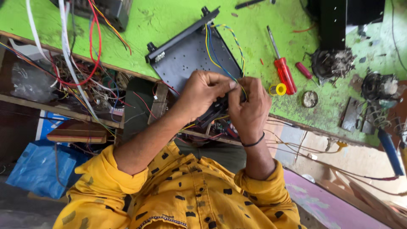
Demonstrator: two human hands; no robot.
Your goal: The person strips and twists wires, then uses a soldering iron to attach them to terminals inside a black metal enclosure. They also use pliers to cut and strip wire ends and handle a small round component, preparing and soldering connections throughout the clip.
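the left hand (pixel 203 95) and the right hand (pixel 250 108) meet at the near edge of the green surface (pixel 169 21), fingertips drawn together on the thin wires (pixel 220 59) that run down from a flat black chassis plate (pixel 190 59); both hands are closed in a pinch, the left thumb and forefinger pressed against the right hand's fingers, with a yellow and a blue strand passing between them, and under the palms sits a small dark part (pixel 216 111) that is mostly hidden, so what it is cannot be told. the plate lies tilted across the near edge, its long black rail (pixel 182 36) toward the far side, and the wires, one pair twisted blue and yellow, loop over its right half. the step in hand looks like joining or twisting wire ends held at the fingertips; the next move, as a judgement, calls for a steady pinch on the fine strands and care not to tug them from wherever they are fixed on the plate. just right of the hands lies a small yellow roll of tape (pixel 278 89), touching a red-handled screwdriver (pixel 283 70), with a shorter red-handled tool (pixel 303 70) beside it. further right sit a dark wound coil part (pixel 333 63) and a small round lid (pixel 310 99). at the left, below the surface's edge, a shelf (pixel 63 106) holds a tangle of coloured wires (pixel 85 80)
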